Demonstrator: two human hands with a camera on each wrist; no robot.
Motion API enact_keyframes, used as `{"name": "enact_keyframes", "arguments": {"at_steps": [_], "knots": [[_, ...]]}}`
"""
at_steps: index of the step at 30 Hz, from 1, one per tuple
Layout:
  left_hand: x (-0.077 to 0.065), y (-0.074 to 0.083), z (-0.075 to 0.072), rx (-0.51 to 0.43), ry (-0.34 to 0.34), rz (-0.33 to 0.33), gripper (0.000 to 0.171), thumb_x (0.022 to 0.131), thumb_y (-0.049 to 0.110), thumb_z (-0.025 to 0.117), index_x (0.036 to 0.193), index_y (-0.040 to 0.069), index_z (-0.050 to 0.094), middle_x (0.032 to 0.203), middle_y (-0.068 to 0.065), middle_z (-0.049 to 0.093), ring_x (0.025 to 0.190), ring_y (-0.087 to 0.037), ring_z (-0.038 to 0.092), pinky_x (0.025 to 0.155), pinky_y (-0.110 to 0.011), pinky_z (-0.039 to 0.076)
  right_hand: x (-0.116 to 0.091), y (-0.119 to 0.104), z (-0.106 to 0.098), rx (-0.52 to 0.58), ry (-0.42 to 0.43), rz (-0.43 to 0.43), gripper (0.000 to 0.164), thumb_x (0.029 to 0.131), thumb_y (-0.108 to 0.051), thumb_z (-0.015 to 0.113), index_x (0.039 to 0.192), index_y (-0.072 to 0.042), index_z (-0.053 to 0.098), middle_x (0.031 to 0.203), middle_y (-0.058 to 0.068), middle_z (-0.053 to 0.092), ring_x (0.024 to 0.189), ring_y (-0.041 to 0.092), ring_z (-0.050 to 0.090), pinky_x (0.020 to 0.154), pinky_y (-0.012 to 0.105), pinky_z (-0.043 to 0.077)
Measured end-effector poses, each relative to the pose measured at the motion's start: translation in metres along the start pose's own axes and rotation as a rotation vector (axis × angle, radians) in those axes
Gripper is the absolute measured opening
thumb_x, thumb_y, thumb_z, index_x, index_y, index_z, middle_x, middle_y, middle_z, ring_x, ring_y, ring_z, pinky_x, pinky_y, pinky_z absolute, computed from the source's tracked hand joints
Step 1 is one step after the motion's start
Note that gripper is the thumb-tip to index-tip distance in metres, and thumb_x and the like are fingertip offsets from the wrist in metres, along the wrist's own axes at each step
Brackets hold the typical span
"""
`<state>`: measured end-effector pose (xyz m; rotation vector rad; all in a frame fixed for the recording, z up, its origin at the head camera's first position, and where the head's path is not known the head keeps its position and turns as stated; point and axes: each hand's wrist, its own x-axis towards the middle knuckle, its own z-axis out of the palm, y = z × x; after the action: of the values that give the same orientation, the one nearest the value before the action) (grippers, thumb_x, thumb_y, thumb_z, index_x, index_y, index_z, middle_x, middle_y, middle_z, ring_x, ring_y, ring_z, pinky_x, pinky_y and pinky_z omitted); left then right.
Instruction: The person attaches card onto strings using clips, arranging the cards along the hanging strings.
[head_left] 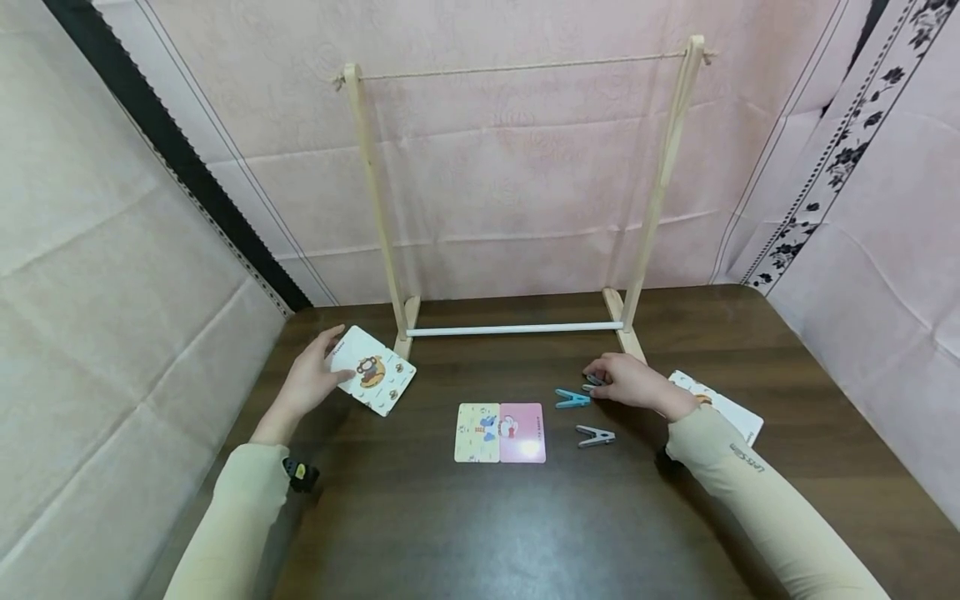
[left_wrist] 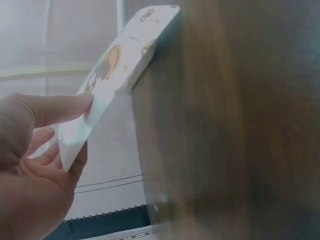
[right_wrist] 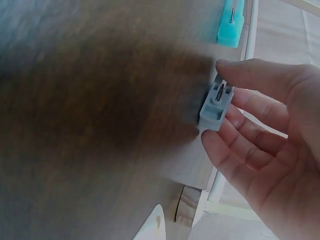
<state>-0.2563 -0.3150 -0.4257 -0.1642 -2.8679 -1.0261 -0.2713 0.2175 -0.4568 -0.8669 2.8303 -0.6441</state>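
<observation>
At the left of the table, my left hand (head_left: 311,379) pinches a white card (head_left: 381,379) printed with a cartoon monkey. The left wrist view shows the thumb on the printed face of the card (left_wrist: 107,75) and the fingers behind it. Over on the right, my right hand (head_left: 630,385) holds a grey clothespin (right_wrist: 216,105) between thumb and fingertips, low at the tabletop. Just left of that hand lies a blue clothespin (head_left: 573,398). A second grey clothespin (head_left: 596,436) lies nearer to me. A yellow-and-pink card (head_left: 480,442) lies flat in the middle.
Behind the cards stands a wooden frame (head_left: 660,183) with a rope (head_left: 525,67) strung across its top and a white bar (head_left: 517,329) low down. Another white card (head_left: 738,417) lies partly hidden beneath my right forearm. Pale cloth (head_left: 510,192) surrounds the brown table (head_left: 450,533).
</observation>
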Motion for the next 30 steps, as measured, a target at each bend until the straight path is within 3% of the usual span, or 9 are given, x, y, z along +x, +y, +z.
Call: {"name": "enact_keyframes", "arguments": {"at_steps": [5, 14, 23, 26, 30], "knots": [[0.003, 0.006, -0.004, -0.034, -0.001, 0.007, 0.074, 0.092, 0.005, 0.072, 0.154, 0.005, 0.031, 0.129, -0.026, 0.056, 0.108, -0.041, 0.059, 0.088, -0.052, 0.048, -0.001, 0.0, -0.002, 0.024, 0.011, 0.024, 0.027, 0.086, -0.006, 0.075, 0.112, 0.003, 0.07, 0.087, 0.005, 0.065, 0.079, 0.019, 0.057, 0.073, 0.037, 0.051], [0.009, 0.02, -0.007, -0.102, -0.02, 0.031, 0.051, 0.094, 0.016, 0.074, 0.137, 0.006, 0.049, 0.115, -0.02, 0.069, 0.094, -0.028, 0.066, 0.081, -0.039, 0.048, -0.005, 0.002, -0.016, 0.07, 0.065, 0.039, 0.026, 0.087, -0.004, 0.074, 0.111, 0.002, 0.068, 0.083, 0.002, 0.064, 0.075, 0.017, 0.057, 0.067, 0.035, 0.05], [0.013, 0.03, -0.017, -0.15, 0.072, 0.027, 0.038, 0.095, 0.024, 0.073, 0.124, 0.005, 0.06, 0.105, -0.018, 0.07, 0.083, -0.017, 0.063, 0.065, -0.024, 0.05, -0.004, 0.001, -0.029, 0.121, 0.136, 0.049, 0.026, 0.087, -0.003, 0.074, 0.111, 0.0, 0.066, 0.089, 0.004, 0.068, 0.083, 0.02, 0.064, 0.07, 0.037, 0.054], [0.02, 0.04, -0.019, -0.191, 0.116, 0.045, 0.038, 0.096, 0.026, 0.073, 0.123, 0.003, 0.061, 0.106, -0.018, 0.071, 0.083, -0.015, 0.063, 0.066, -0.022, 0.049, -0.007, 0.001, -0.037, 0.152, 0.154, 0.1, 0.026, 0.089, -0.006, 0.073, 0.113, -0.002, 0.066, 0.093, 0.006, 0.069, 0.084, 0.022, 0.065, 0.068, 0.036, 0.055], [0.031, 0.059, -0.018, -0.255, 0.145, 0.078, 0.039, 0.096, 0.03, 0.072, 0.123, 0.004, 0.062, 0.109, -0.016, 0.072, 0.086, -0.014, 0.064, 0.071, -0.022, 0.049, -0.014, 0.006, -0.052, 0.114, 0.193, 0.13, 0.027, 0.09, -0.008, 0.071, 0.115, -0.003, 0.065, 0.098, 0.008, 0.07, 0.09, 0.026, 0.066, 0.074, 0.04, 0.054]]}}
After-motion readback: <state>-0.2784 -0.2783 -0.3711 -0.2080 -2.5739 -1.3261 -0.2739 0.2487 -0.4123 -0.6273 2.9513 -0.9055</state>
